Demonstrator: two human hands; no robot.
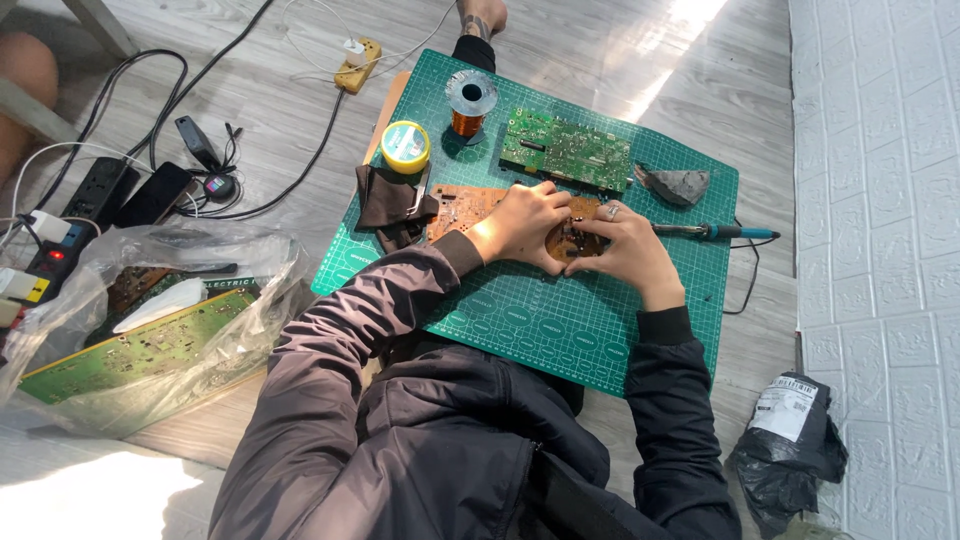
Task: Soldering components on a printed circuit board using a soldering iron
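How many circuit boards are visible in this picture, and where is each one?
3. A brown circuit board lies under both hands on the cutting mat. A green circuit board lies behind it. Another green board is in the plastic bag, which may hide more.

Around the green cutting mat (520,330): a clear bag of circuit boards (150,340) left, a black bag (790,450) right, a power strip (357,65) beyond.

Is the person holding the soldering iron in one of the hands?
No, the soldering iron lies on the green cutting mat, right of both hands, which grip a brown circuit board.
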